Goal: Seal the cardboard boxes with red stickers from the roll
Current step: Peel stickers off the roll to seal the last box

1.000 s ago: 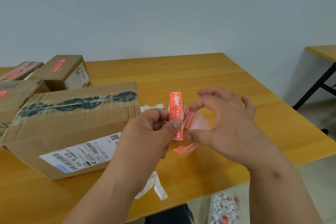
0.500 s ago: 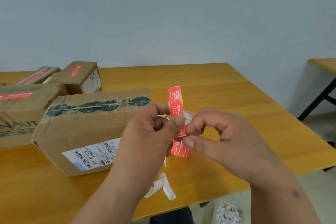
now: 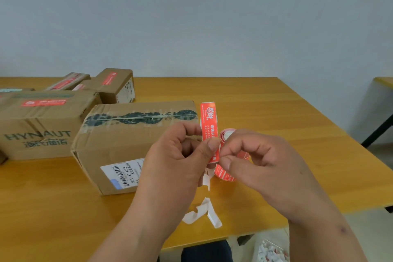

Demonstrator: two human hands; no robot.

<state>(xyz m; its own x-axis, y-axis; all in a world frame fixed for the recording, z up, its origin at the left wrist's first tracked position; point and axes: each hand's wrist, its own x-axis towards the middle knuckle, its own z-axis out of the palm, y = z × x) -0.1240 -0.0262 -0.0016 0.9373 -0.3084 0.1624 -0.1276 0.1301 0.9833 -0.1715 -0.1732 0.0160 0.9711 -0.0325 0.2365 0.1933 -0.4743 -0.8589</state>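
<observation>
Left hand: fingers curled, thumb and forefinger pinching the lower half of the red sticker, which stands upright above the thumb.
Right hand: fingers curled, thumb and forefinger nipping at the sticker's lower end and at the roll just behind it.
Red sticker: a long strip with white print, held above the counter just right of the nearest box.
Roll: red, mostly hidden behind the right hand's fingers; its lower rim shows under the thumb.
Nearest box: cardboard, top seam under clear tape with dark print, a white shipping label on its near face, lying just left of the hands.
Other boxes: the HYNAUT box at left carries a red sticker on top; the small boxes behind it carry one as well.
Backing scraps: curled white strips on the counter below the hands.
Wall: plain pale grey behind the counter.
</observation>
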